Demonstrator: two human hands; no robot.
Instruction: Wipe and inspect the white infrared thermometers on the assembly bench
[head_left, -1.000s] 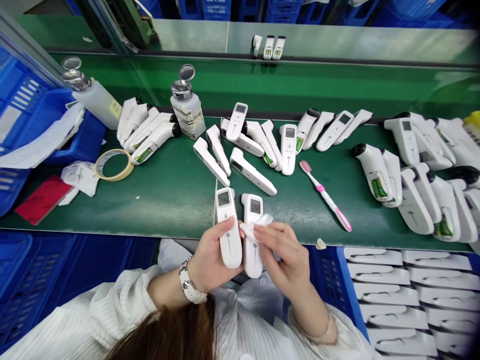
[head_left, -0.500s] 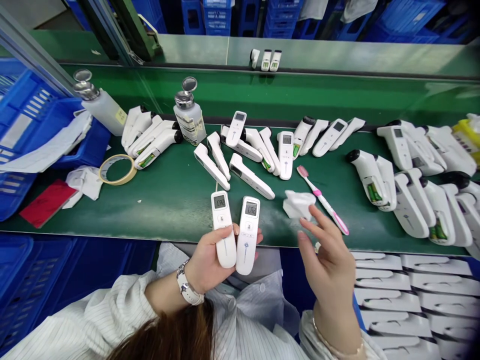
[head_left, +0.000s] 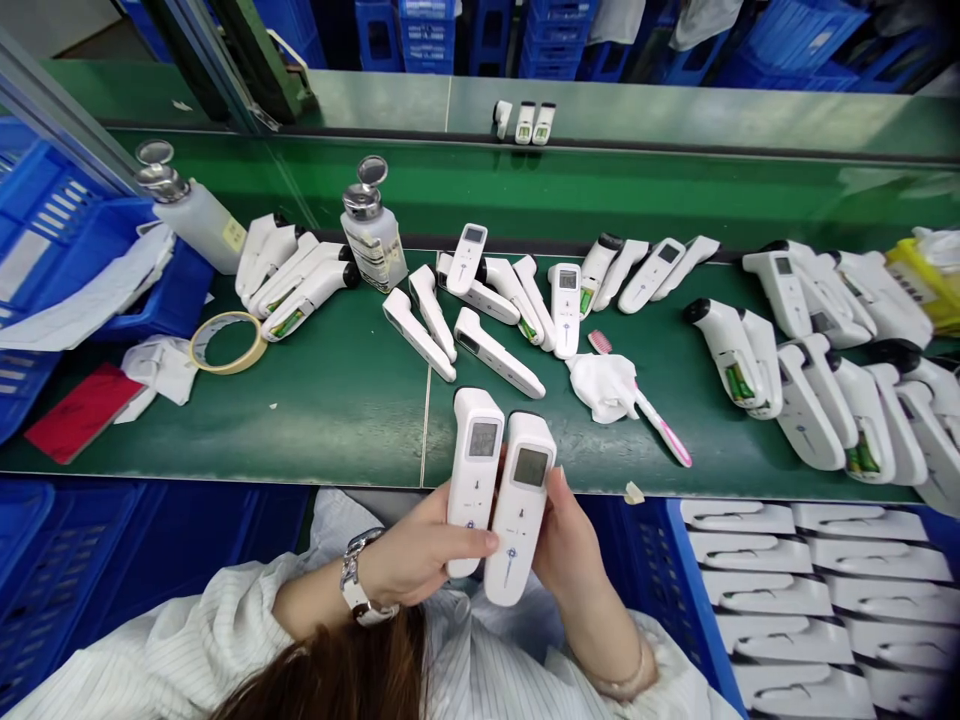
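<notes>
My left hand (head_left: 420, 545) and my right hand (head_left: 574, 540) together hold two white handheld thermometers side by side, screens up. The left thermometer (head_left: 474, 470) is gripped by my left hand, whose thumb lies across its lower body. My right hand closes on the right thermometer (head_left: 521, 500) from the right side. Both are raised near the front edge of the green bench (head_left: 330, 400). A crumpled white wipe (head_left: 606, 385) lies on the bench over a pink and white toothbrush (head_left: 660, 425), just beyond my right hand.
Several white thermometers (head_left: 487, 300) lie scattered mid-bench, more at left (head_left: 292, 280) and right (head_left: 825, 390). Two pump bottles (head_left: 371, 230), a tape roll (head_left: 227, 342) and a red card (head_left: 81, 410) stand left. A blue crate (head_left: 810, 590) of white shells sits lower right.
My right hand put the white wipe down on the toothbrush, then came back and took hold of the right thermometer. Both thermometers have been lifted closer to the camera.
</notes>
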